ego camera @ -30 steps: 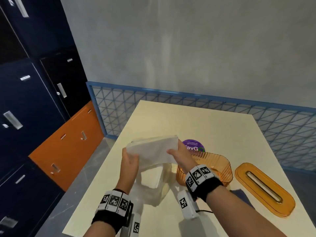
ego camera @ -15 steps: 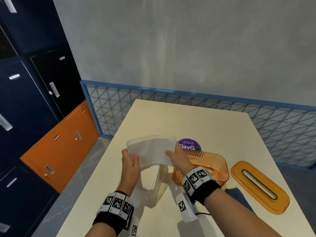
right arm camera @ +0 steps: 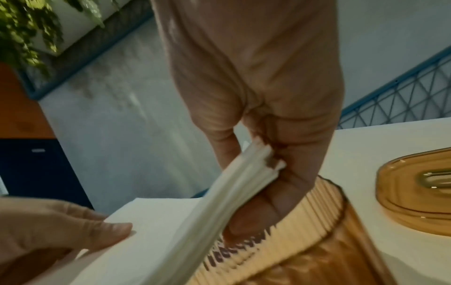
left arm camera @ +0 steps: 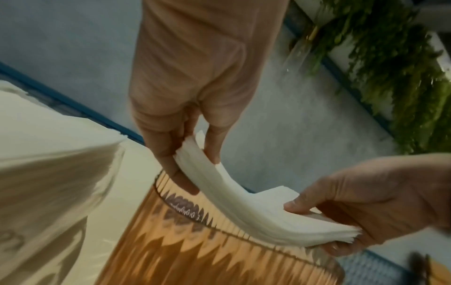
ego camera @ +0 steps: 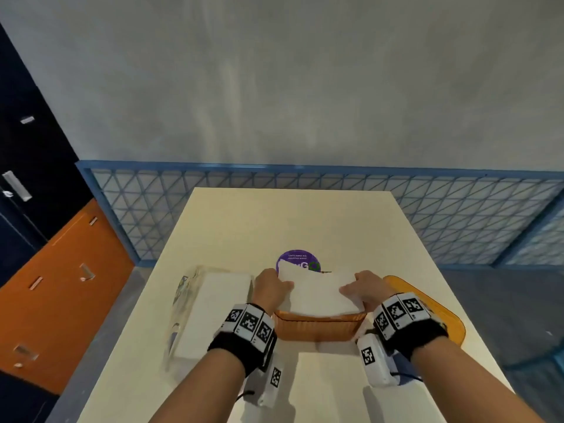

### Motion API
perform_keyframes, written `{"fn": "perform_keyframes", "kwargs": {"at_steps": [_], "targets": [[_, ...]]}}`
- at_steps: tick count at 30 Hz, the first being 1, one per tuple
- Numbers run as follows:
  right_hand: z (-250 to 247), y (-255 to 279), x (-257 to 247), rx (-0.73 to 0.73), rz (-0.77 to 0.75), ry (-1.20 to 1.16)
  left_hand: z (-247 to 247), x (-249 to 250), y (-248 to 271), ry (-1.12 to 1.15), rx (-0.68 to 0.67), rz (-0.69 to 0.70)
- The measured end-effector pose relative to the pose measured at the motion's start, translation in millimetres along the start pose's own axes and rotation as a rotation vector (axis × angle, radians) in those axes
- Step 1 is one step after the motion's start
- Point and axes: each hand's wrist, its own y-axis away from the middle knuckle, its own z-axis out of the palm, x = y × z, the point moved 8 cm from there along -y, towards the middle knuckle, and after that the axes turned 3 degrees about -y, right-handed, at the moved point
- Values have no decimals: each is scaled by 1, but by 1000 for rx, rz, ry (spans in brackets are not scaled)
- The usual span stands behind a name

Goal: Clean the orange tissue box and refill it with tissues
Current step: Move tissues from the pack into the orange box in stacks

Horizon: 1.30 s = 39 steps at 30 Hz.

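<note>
A white stack of tissues [ego camera: 319, 293] sags over the open top of the ribbed orange tissue box [ego camera: 319, 329], which stands on the cream table [ego camera: 290, 221]. My left hand [ego camera: 272, 289] pinches the stack's left end, thumb on top and fingers beneath. My right hand [ego camera: 363, 290] pinches the right end the same way. In the left wrist view the tissues [left arm camera: 246, 206] bend down onto the box rim [left arm camera: 219, 229]. The right wrist view shows the stack [right arm camera: 195, 221] edge-on above the box [right arm camera: 305, 241]. The orange slotted lid [ego camera: 442, 312] lies flat to the right, partly behind my right wrist.
A clear plastic pack [ego camera: 210, 312] holding more white tissues lies left of the box. A purple round sticker [ego camera: 297, 262] is on the table behind the box. Blue lattice fencing [ego camera: 457, 215] runs behind the table; dark and orange lockers [ego camera: 61, 279] stand at left.
Both hands carried the tissue stack from above the plastic pack rightward and lowered it onto the orange box. My head view has swung right, centring the box.
</note>
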Motion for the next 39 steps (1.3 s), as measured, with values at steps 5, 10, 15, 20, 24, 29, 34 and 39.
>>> {"fn": "perform_keyframes", "kwargs": {"at_steps": [5,10,15,20,24,29,34,39], "targets": [[8,-5,1,50,43,354,18,5,-11,-304,-43,5],[19,-9,-6,100,-10,502,36,12,-11,-449,-54,38],[32,-10,-6,54,-77,660,50,12,-7,-634,13,76],[39,-9,-21,145,-231,819,64,16,-3,-727,53,189],[61,-27,-2,-83,-177,933,74,-3,-17,-721,-196,64],[65,-36,9,-105,-197,990,74,-6,-19,-698,-281,60],[24,-13,-24,114,-345,640,41,24,-1,-419,-7,244],[-27,3,-11,388,-371,481,-46,2,34,-312,450,227]]}}
